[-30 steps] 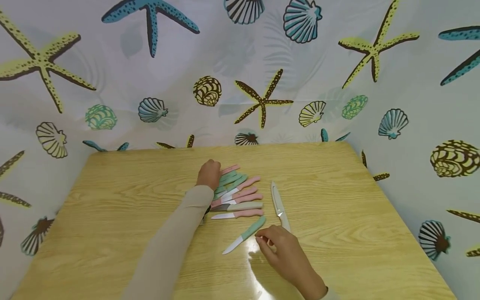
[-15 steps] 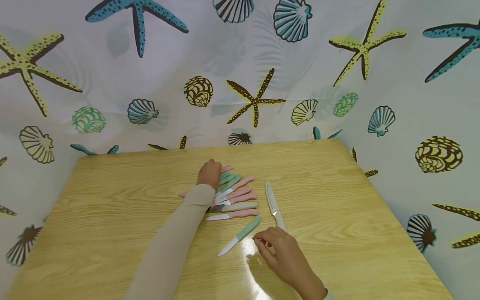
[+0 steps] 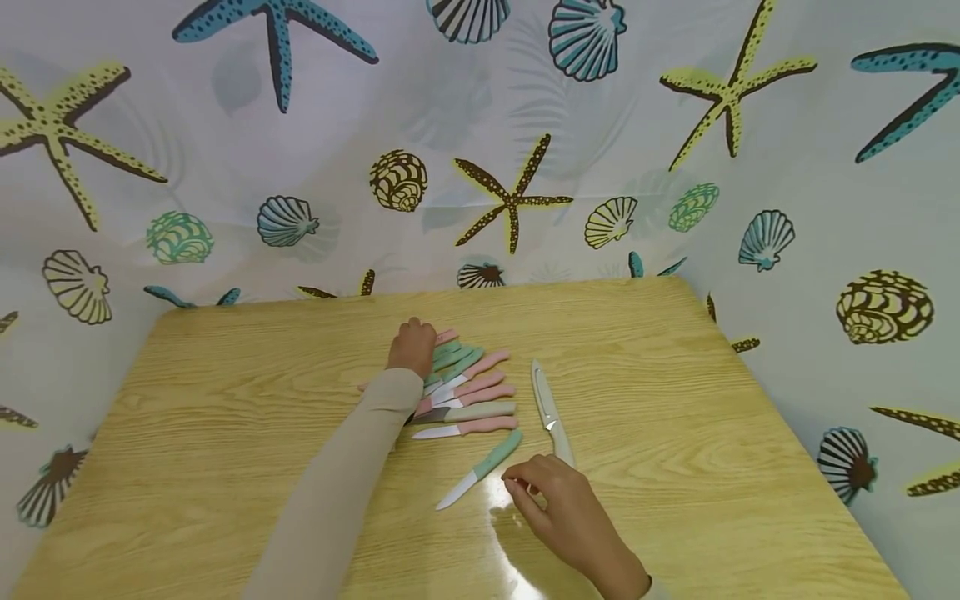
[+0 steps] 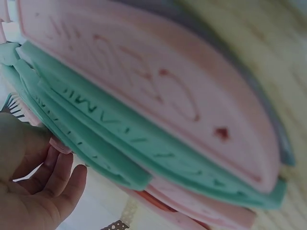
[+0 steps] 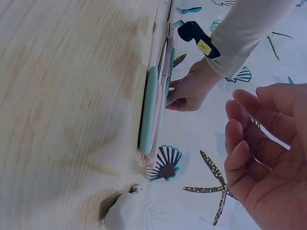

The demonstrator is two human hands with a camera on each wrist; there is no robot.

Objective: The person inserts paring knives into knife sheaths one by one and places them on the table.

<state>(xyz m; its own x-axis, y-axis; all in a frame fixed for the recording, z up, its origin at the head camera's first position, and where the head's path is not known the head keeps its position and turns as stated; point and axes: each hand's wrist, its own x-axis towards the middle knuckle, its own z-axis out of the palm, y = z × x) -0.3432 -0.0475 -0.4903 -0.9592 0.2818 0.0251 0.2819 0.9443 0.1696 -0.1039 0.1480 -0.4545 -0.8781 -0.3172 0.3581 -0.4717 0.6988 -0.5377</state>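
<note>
Knives (image 3: 478, 387) lie in front of you on the wooden table (image 3: 697, 500), most of them in an overlapping fan with the handles toward your right and the blades running left, some of them hidden by your left forearm. Laid this way, the handles seem grouped so that the sharp ends face away from your right hand (image 3: 566, 512). Your left hand (image 3: 412, 346) is at the far end of the fan, and the view from that wrist is mostly taken up by a pink handle (image 4: 153, 91) with red lettering, lying against green ones. The fingers (image 4: 55, 179) there are bent, their tips beside a small pink piece; you cannot tell whether they pinch it or only touch it. Your forearm passes over the blade side, perhaps because the crowded handles leave less room on the other. Your right hand holds nothing: its fingers curl loosely, thumb near the index finger, above the table, probably to keep out of the way. Near it lies a green-handled knife (image 3: 489, 462), apart from the fan, its tip angled back toward you. Farther right, a pale knife (image 3: 550, 408) points away from you, its handle end hidden behind your right hand; the gaps suggest both were set apart deliberately.
</note>
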